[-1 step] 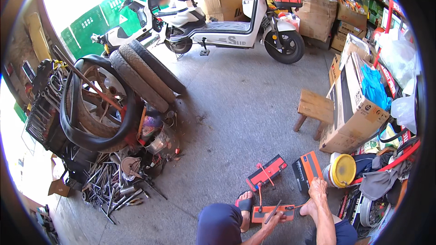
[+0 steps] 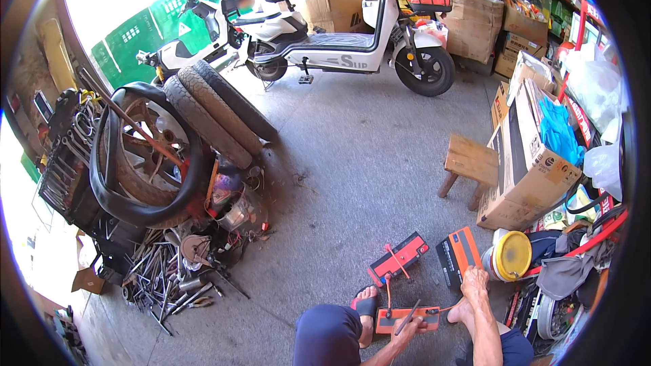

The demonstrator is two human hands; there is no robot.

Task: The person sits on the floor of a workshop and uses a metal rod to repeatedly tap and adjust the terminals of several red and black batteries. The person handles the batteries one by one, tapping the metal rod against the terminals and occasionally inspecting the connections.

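L hand (image 2: pixel 411 327) grasping a dark slim tool (image 2: pixel 407 316), can't ID type from here. Tool's held at an angle over the near orange batt (image 2: pixel 388 326), which is flat on the floor (image 2: pixel 339 183) betw the person's feet, approx. Fingers partly cover its R half.

R hand (image 2: pixel 475 283) is at the near end of the orange/blk batt (image 2: pixel 453 257), R fwd of the near one. Can't tell if fingers are clamped on it or just resting; back of hand hides them. Thin orange wire (image 2: pixel 447 308) runs from R end of near batt twd R foot (image 2: pixel 462 313), just below that hand; far end not clear.

Third unit, red/blk batt (image 2: pixel 413 247), lies fwd of the near one, apart from both hands. Red lead (image 2: pixel 388 291) spans from its near end to L end of near batt.

L foot's in a sandal (image 2: pixel 366 305), just beside near batt. Yellow-lidded bucket (image 2: pixel 513 255) right of orange/blk batt, wooden stool (image 2: pixel 471 159) further fwd. Tool heap (image 2: pixel 163 278) well off to the L, by the tyres (image 2: pixel 207 115); white scooter (image 2: pixel 332 51) at back.
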